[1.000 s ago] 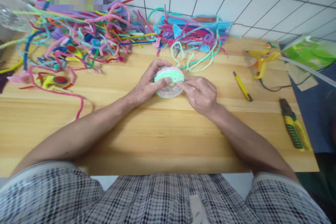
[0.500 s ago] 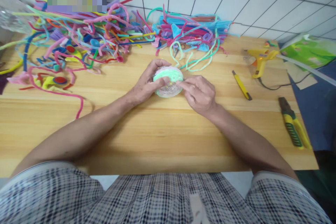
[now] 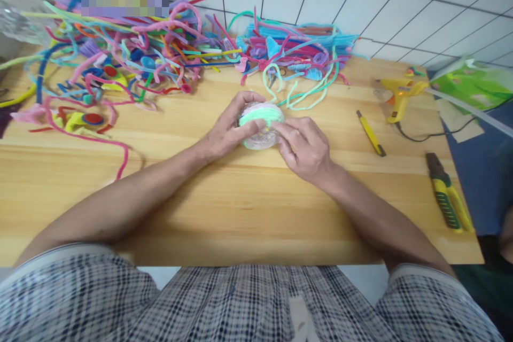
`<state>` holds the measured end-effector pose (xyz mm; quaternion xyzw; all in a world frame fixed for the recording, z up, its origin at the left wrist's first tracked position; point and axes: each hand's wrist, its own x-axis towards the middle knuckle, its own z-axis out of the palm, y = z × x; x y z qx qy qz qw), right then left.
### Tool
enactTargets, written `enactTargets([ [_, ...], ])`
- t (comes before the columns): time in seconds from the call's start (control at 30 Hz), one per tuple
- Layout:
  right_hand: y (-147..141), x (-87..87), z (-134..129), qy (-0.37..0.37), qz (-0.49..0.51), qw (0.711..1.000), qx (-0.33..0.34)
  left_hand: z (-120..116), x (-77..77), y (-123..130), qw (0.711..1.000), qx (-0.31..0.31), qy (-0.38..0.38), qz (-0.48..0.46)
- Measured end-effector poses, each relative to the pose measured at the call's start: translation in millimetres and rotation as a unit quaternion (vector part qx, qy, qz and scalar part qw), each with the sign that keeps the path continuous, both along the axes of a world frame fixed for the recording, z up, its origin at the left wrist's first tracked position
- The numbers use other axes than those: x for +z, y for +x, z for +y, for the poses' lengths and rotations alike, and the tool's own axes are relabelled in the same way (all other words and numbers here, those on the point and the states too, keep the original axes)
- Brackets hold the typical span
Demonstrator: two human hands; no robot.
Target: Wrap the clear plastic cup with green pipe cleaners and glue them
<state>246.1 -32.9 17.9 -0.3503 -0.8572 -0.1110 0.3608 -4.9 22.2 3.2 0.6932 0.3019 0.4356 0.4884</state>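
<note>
Above the middle of the table, my left hand (image 3: 228,131) grips a round, clear plastic piece (image 3: 260,142) from its left side. Light green pipe cleaner (image 3: 262,113) wraps round that piece in bands, with a pale pink band at its far edge. My left thumb presses on the green bands. From the right, my right hand (image 3: 306,144) meets the piece, its index finger at the rim near my left thumb and the other fingers curled. Whatever its fingertips pinch is hidden. Just behind lie loose mint-green pipe cleaners (image 3: 310,97).
A big tangle of coloured pipe cleaners (image 3: 132,59) covers the back left, with a blue and pink bundle (image 3: 296,45) beside it. On the right lie a yellow utility knife (image 3: 371,133), a yellow glue gun (image 3: 401,93) with its cord, and green-yellow pliers (image 3: 447,192).
The view has shifted slightly, so most things sit a little further right. Both hands keep nearly the same hold on the round piece, the right fingertips moving only a little.
</note>
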Motion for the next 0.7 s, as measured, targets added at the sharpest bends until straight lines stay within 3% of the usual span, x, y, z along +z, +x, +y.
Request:
enactTargets([
  [0.23, -3.1, 5.3, -1.8, 0.049, -0.008, 0.999, -0.002, -2.0, 1.6, 0.1, 1.0, -0.008, 0.009, 0.016],
  [0.43, 0.3, 4.7, -3.2, 0.021, -0.023, 0.999, -0.016, 1.6, -0.8, -2.5, 0.998, -0.049, -0.016, -0.022],
  [0.7, 0.1, 5.4, -2.9, 0.031, -0.001, 1.0, -0.002, 5.5, 1.1, -8.2, 0.997, -0.056, 0.053, 0.032],
])
